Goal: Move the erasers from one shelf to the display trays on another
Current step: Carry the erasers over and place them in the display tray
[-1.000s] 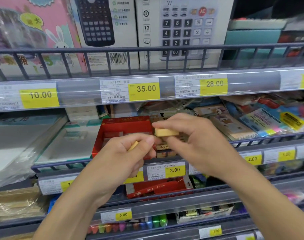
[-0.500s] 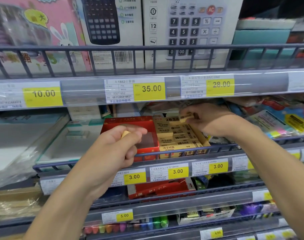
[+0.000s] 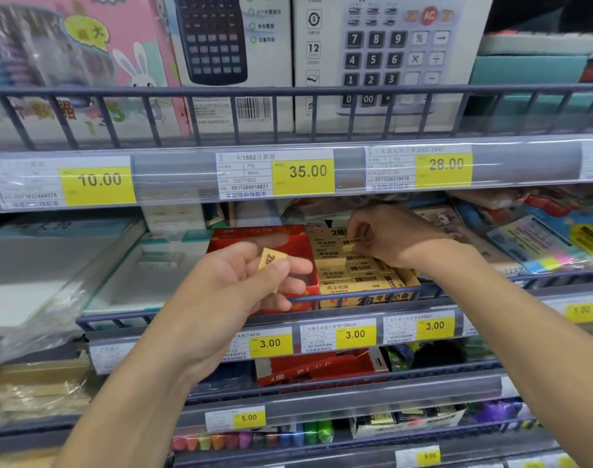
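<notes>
The shelf (image 3: 322, 307) is grey metal with a barred front rail and a clear plastic strip holding price tags. Two cardboard display trays stand side by side on it: a red tray (image 3: 244, 236) on the left and a tan tray (image 3: 369, 300) on the right, its front printed with "2B" and Chinese characters. The tan tray holds rows of tan rectangular erasers (image 3: 335, 261), each block printed in black with "2B" and Chinese text. The left hand (image 3: 241, 282) is in front of the red tray; its grip is closed, thumb and fingers pinching one eraser (image 3: 271, 260) that is tilted, with "2B" readable on its face. The right hand (image 3: 389, 234) reaches over the back of the tan tray; its grip is closed too, fingertips pinching a second eraser (image 3: 354, 240) just above the stacked rows. Yellow tags (image 3: 355, 334) below the trays read "3.00". The upper strip carries tags reading "10.00", "35.00" (image 3: 303, 172) and "28.00". Above it stand glossy calculator boxes (image 3: 389, 55), one showing grey number keys and a red "AC" key. A lower tag reads "5.00" (image 3: 249, 417), above a row of coloured highlighters (image 3: 254, 440).
</notes>
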`<state>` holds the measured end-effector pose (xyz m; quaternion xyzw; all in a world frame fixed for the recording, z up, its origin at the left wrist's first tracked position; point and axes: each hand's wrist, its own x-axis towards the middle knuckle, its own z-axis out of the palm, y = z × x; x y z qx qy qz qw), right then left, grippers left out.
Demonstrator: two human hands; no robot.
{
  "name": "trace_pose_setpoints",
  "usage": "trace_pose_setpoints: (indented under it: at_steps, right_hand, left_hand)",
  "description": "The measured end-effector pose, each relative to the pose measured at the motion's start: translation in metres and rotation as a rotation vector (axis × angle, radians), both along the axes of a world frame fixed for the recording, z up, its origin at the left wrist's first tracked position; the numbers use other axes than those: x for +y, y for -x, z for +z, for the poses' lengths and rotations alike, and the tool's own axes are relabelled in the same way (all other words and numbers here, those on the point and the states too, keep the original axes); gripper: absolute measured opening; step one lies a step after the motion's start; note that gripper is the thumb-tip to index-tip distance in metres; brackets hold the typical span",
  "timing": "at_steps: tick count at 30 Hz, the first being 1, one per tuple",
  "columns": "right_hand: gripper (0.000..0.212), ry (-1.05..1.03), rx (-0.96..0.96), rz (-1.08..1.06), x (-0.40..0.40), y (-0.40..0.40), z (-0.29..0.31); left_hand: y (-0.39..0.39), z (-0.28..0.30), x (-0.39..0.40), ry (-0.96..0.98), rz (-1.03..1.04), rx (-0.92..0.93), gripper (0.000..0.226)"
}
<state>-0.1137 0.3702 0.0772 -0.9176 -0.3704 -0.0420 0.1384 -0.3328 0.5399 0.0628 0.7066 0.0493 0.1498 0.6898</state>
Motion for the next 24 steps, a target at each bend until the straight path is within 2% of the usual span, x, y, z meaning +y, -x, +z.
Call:
trace_pose_setpoints:
  at_steps: [3,6,10,11,13,16,18,20,22,24]
  right_hand:
    - [0.013,-0.025,0.015,-0.008,0.000,0.000,-0.002]
    - [0.006,0.006,0.046,-0.005,-0.003,0.004,0.002]
    - [0.026,0.085,-0.022,-0.015,-0.006,0.019,0.014]
    - [0.026,0.036,-0.046,-0.021,-0.008,0.026,0.016]
    - [0.015,-0.190,-0.018,0.025,-0.011,0.043,0.015]
    - [0.014,-0.547,0.244,0.263,-0.016,0.075,0.015]
    - [0.019,-0.645,0.392,0.413,-0.016,0.092,0.016]
    - [0.029,-0.694,0.458,0.467,-0.011,0.104,0.011]
    - [0.038,-0.730,0.411,0.463,-0.005,0.117,0.002]
    - [0.041,-0.718,0.260,0.466,0.001,0.126,-0.008]
  left_hand:
    - [-0.001,0.000,0.000,-0.014,-0.007,0.000,0.031]
    - [0.000,0.000,-0.001,-0.017,0.014,0.003,0.024]
    - [0.001,0.000,-0.003,0.011,0.059,0.055,0.025]
    - [0.002,0.000,-0.003,0.019,0.059,0.061,0.027]
    - [0.004,0.000,-0.003,0.043,0.054,0.047,0.028]
    - [0.004,0.000,-0.002,0.083,0.074,0.001,0.030]
    - [0.004,0.000,-0.003,0.080,0.092,-0.017,0.037]
    - [0.003,0.000,-0.004,0.078,0.118,-0.026,0.046]
    - [0.002,-0.002,-0.005,0.121,0.135,-0.050,0.049]
    - [0.000,-0.002,-0.006,0.166,0.136,-0.076,0.053]
